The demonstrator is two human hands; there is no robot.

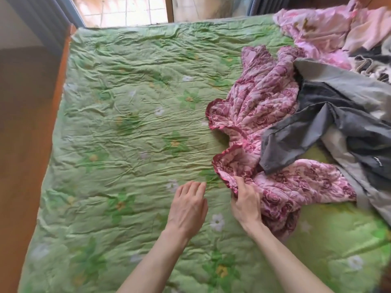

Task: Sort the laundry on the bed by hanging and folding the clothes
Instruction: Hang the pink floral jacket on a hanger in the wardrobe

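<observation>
Single head-mounted wide-angle view, aimed forward and steeply down at the bed (131, 127) from its near edge. Both forearms are framed entering from the bottom at close range; a window (124, 9) is caught at top. No second view.

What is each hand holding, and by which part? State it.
The right hand grips the pink rose-print quilted garment by its ruffled edge. The left hand holds nothing.

Small white logo on dark garment (368, 163), unreadable; no other text.

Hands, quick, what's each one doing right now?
Left hand: open, fingers relaxed over the green quilt.
Right hand: gripping the pink floral garment.
</observation>
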